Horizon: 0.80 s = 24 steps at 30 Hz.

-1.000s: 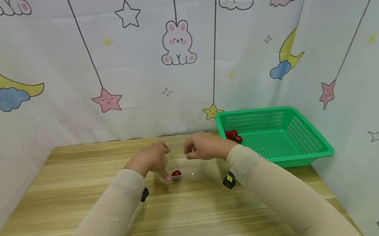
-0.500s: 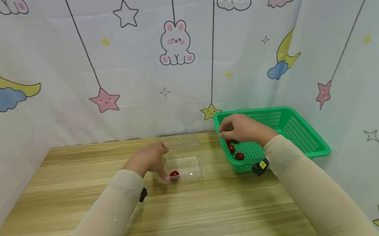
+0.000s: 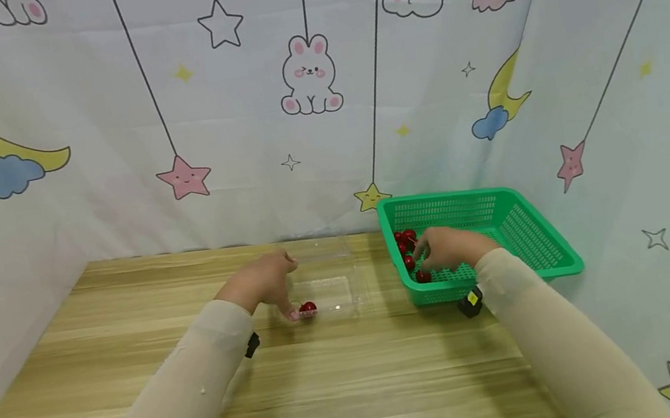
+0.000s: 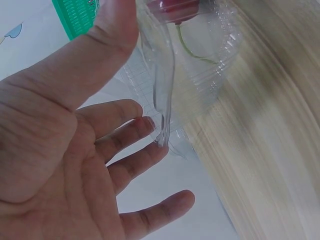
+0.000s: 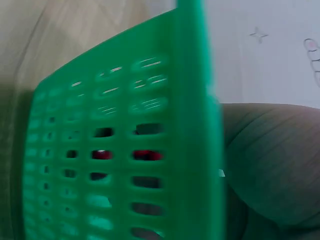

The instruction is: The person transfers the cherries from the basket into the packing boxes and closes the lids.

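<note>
A clear plastic box [image 3: 332,291] with its lid raised stands on the wooden table. One red cherry [image 3: 308,308] lies at its front left, its green stem visible in the left wrist view. My left hand [image 3: 262,284] holds the box's left side, thumb by the front corner and fingers along the rim farther back. Inside the green basket [image 3: 552,235], my right hand [image 3: 451,246] reaches down with fingers apart, the tips close over a cherry [image 3: 423,276]. More cherries [image 3: 405,238] lie along the basket's left wall. The basket wall hides most of that hand in the right wrist view.
The wooden table [image 3: 340,400] spreads out in front of both arms. A white printed curtain [image 3: 238,107] hangs directly behind the table and down its right side, close to the basket. The basket's raised rim [image 3: 389,244] stands between the box and the cherries.
My right hand has moved from over the plastic box rightward to the basket, then down inside it. My left hand stays at the box, and the cherry in it remains in place.
</note>
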{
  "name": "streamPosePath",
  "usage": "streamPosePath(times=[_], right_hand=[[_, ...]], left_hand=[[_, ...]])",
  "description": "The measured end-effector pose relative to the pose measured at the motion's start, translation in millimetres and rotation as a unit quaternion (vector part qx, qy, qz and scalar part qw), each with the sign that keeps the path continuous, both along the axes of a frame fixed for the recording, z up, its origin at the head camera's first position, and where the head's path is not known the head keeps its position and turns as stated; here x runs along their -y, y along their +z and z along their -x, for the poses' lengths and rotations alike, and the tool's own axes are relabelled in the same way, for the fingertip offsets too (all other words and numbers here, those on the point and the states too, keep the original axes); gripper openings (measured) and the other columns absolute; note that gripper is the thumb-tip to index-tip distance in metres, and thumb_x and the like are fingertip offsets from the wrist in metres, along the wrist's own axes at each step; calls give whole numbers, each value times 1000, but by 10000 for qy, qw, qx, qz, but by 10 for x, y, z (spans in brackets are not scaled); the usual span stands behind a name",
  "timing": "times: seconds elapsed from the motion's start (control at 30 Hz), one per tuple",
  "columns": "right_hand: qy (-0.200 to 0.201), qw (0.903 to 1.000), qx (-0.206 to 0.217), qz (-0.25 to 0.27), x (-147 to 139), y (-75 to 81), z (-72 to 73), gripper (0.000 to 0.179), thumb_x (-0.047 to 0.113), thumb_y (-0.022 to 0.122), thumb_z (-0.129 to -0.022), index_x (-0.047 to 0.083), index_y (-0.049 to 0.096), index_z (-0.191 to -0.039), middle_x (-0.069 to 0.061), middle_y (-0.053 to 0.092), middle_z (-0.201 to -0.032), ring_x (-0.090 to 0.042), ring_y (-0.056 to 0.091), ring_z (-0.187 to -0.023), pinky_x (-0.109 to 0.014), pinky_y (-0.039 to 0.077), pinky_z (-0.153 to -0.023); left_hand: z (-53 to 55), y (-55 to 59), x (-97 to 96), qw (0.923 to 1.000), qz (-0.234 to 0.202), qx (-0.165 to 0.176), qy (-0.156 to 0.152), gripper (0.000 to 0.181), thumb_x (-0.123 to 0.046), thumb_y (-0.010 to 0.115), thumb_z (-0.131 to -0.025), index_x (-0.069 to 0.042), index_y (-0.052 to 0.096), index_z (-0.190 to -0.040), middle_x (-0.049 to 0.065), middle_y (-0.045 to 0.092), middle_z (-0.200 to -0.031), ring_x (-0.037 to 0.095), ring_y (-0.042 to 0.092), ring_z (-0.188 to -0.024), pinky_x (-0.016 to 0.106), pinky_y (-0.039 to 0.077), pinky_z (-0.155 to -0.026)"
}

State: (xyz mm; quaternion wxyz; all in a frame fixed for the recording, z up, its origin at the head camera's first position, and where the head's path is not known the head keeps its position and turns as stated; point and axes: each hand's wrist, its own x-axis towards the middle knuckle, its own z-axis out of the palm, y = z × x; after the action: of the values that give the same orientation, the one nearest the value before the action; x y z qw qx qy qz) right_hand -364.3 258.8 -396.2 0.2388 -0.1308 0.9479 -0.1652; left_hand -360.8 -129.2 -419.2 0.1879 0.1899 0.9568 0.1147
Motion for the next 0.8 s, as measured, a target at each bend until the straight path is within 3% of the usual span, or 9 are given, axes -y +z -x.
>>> streamPosePath(times=[0.07, 0.2, 0.5, 0.67, 0.8], right_hand=[[-43, 9999, 104, -28, -3, -56, 9, 38, 11, 70, -109, 4, 76, -146, -14, 82, -116, -18, 68, -77, -34, 61, -68], [92, 9997, 160, -142, -1, -139, 18, 34, 11, 73, -109, 5, 79, -142, -11, 84, -117, -21, 79, -89, -37, 69, -75], [338, 9988, -19, -367, 7, -233, 62, 22, 7, 75, -109, 9, 87, -127, -12, 84, -127, -15, 72, -76, -31, 60, -67], [272, 9990, -50, -349, 1, -218, 99, 25, 3, 75, -106, 7, 86, -128, -13, 84, -119, -17, 77, -80, -33, 66, -72], [180, 9996, -94, -199, 20, -122, 97, 31, 3, 72, -106, 2, 82, -135, -19, 82, -126, -22, 79, -83, -38, 69, -77]], left_hand=[[-7, 6, -2, 10000, -12, -12, 15, 116, -34, 108, -78, -8, 47, -174, 20, 37, -183, 49, 46, -163, 67, 47, -129], [-13, 11, -3, 10000, -26, -21, 34, 116, -34, 107, -78, -9, 47, -174, 20, 36, -183, 48, 45, -164, 67, 47, -130], [3, 10, -8, 10000, -15, -15, 4, 115, -33, 106, -80, -8, 45, -175, 22, 33, -185, 49, 42, -166, 66, 45, -131], [24, 3, -10, 10000, 8, -53, -12, 115, -34, 106, -81, -9, 45, -175, 22, 32, -185, 49, 41, -166, 67, 43, -132], [33, -7, -3, 10000, 31, -22, -6, 115, -35, 107, -80, -9, 46, -174, 20, 33, -185, 48, 43, -165, 67, 44, -131]])
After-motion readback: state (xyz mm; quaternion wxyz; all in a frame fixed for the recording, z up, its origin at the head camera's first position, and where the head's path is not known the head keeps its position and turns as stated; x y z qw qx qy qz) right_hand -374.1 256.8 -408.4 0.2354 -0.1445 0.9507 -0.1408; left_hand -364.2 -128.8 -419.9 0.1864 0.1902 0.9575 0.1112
